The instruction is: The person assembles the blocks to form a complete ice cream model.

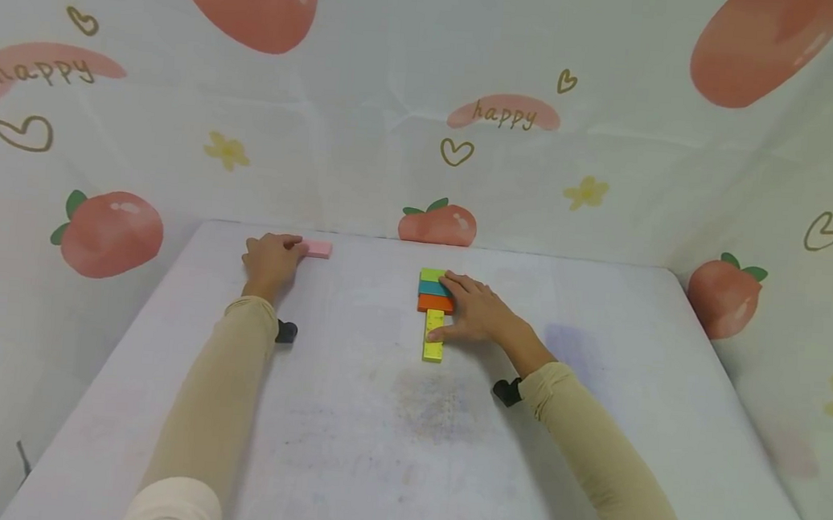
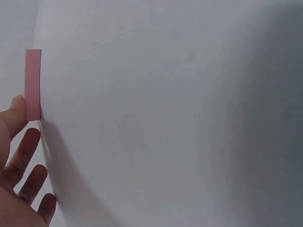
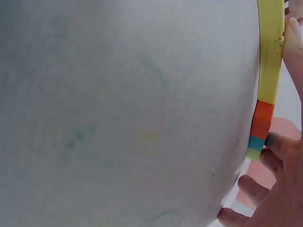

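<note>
At the far left of the table, my left hand point(image 1: 271, 264) pinches the end of a flat pink block point(image 1: 318, 250). The left wrist view has the thumb against that pink block point(image 2: 32, 85), and the other fingers spread below it. Mid-table, a yellow block point(image 1: 433, 350) lies lengthwise, its far end meeting an orange block point(image 1: 434, 303). Beyond the orange one sit a teal block point(image 1: 432, 288) and a lime green block point(image 1: 431, 275), all in a row. My right hand point(image 1: 481, 313) rests over their right side, thumb on the yellow block, spread fingers by the teal and green ones.
The white table point(image 1: 345, 448) carries dark smudges near its middle and a bluish stain to the right. A white cloth point(image 1: 366, 152) printed with fruit and hearts hangs behind the back edge and at the sides. A black wrist device point(image 1: 507, 392) shows under the right sleeve.
</note>
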The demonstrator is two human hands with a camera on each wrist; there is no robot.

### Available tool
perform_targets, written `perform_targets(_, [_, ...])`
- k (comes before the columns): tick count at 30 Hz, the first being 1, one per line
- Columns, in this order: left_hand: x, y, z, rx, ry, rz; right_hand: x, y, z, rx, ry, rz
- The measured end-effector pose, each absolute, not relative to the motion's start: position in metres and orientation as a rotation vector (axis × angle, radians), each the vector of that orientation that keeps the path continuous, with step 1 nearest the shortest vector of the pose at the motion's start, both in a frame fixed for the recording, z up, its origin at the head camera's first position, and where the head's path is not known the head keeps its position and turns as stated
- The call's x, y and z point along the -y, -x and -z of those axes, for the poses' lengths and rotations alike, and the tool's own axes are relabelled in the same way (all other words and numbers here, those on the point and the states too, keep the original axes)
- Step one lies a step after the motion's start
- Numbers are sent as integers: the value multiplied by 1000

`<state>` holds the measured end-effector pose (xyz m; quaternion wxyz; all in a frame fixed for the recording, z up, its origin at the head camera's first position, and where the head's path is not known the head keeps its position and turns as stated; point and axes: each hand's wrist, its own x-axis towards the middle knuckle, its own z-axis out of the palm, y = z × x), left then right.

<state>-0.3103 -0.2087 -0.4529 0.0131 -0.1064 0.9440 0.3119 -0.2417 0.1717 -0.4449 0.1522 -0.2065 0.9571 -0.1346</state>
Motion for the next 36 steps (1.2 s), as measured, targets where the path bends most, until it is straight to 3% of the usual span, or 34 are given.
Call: perform_targets(36, [161,306,437,-2722,418,-1124,-171,244,446,-2736,568,395])
